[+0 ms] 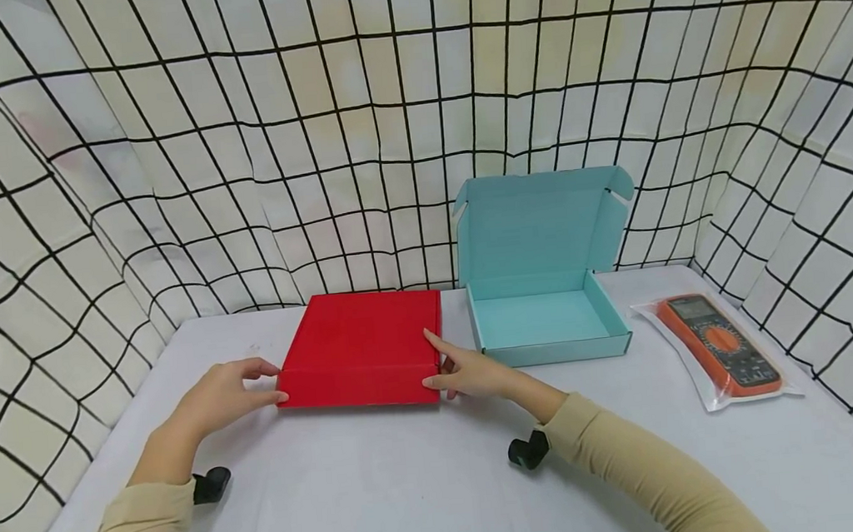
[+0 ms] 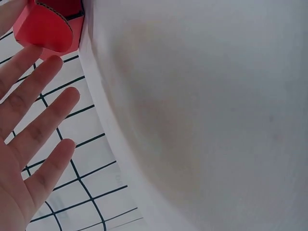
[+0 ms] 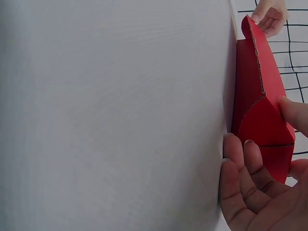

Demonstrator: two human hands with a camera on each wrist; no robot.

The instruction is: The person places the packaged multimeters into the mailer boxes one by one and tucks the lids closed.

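A red cardboard box (image 1: 367, 329) lies on the white table, its lid down over the top. The lid's front flap hangs outside the box, and in the right wrist view this flap (image 3: 269, 67) stands out from the front wall. My left hand (image 1: 215, 398) holds the flap's left end between thumb and index finger; its other fingers (image 2: 53, 115) are spread in the left wrist view. At the right front corner, my right hand (image 1: 476, 372) grips the flap's end, thumb in front and fingers around the side. The box's inside is hidden.
Right of the red box stands a light blue box (image 1: 554, 352) with its lid raised. Farther right lies an orange multimeter (image 1: 718, 343) in a clear plastic bag. A white sheet with a black grid (image 1: 386, 135) surrounds the table's back and sides.
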